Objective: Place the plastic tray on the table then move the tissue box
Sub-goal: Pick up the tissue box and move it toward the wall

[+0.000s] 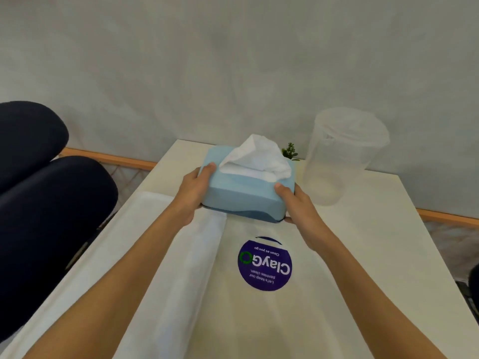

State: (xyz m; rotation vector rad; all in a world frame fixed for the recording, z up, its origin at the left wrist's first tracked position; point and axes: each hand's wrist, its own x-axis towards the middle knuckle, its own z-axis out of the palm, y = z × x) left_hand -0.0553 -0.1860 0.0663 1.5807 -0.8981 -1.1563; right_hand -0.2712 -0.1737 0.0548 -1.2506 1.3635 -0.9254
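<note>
A light blue tissue box (241,195) with a white tissue sticking out of its top is at the middle of the cream table (363,242). My left hand (193,193) grips its left end and my right hand (298,206) grips its right end, thumbs on top. The box looks slightly lifted at its near edge. A translucent white plastic tray (186,255) lies flat on the table's left half, under my left forearm.
A clear plastic pitcher (339,156) stands at the back right of the table. A small green plant (290,150) peeks out behind the box. A round purple sticker (264,264) marks the tabletop. Dark cushioned chairs (46,203) stand at the left; a grey wall lies behind.
</note>
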